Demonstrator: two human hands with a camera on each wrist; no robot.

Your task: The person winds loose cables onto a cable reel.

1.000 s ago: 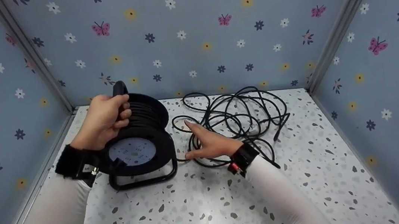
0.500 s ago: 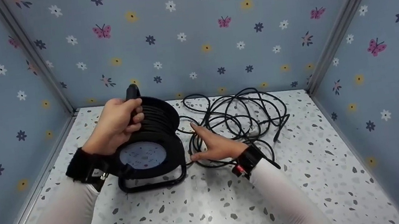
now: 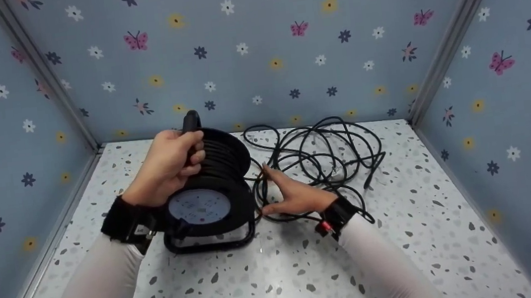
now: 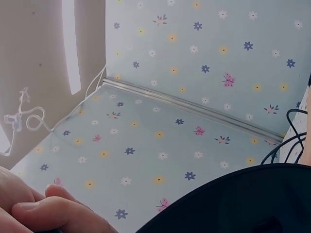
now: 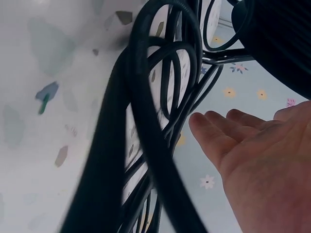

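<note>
My left hand (image 3: 172, 165) grips the handle (image 3: 191, 122) of a black cable reel (image 3: 239, 207), which stands on its tubular frame. Its round grey socket face (image 3: 199, 206) is toward me, and black cable is wound on the drum. In the left wrist view, curled fingers (image 4: 63, 213) show beside the reel's dark rim (image 4: 233, 204). Just right of the reel, my right hand (image 3: 298, 196) is spread over the loose black cable (image 3: 368, 181), thumb and fingers apart. The right wrist view shows that hand (image 5: 272, 165) with straight fingers, close to cable loops (image 5: 151, 145).
Loose cable lies in a tangle across the back right of the speckled white tabletop (image 3: 299, 270). Blue floral panels (image 3: 253, 45) enclose the back and both sides, with metal corner posts (image 3: 453, 37). A white cord (image 4: 36, 121) hangs beyond in the left wrist view.
The reel has moved to the right with my left hand holding its handle. My right hand has shifted slightly right, its fingers still spread. The loose cable tangle lies nearly as before.
</note>
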